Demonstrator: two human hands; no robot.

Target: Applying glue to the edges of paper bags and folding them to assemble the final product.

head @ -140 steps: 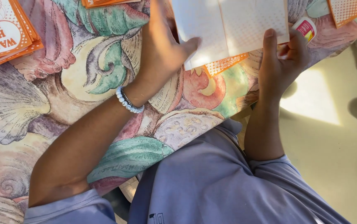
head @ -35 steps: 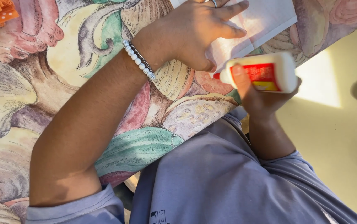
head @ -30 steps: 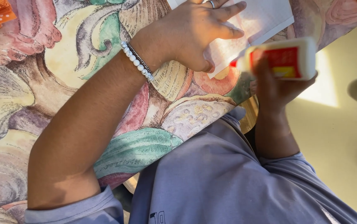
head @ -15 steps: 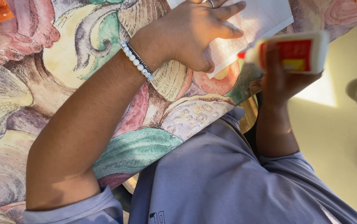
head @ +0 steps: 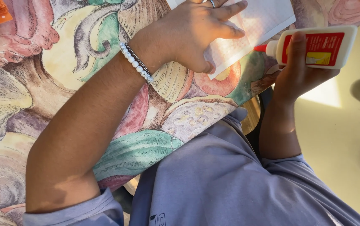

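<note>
Left hand fingers flat, pinning white paper sheet, upper centre; right hand fingers clamped on white red-labelled glue bottle, nozzle at paper edge; no glue visible yet.

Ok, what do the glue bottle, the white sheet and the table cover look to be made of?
Glue bottle in the right hand: smooth white plastic, by its soft sheen, with a red nozzle and a glossy red and yellow label. White sheet under the left hand: matte paper or thin card; it lies flat with crisp edges. Table cover: probably printed fabric or vinyl with a shell pattern; hard to tell which.
</note>
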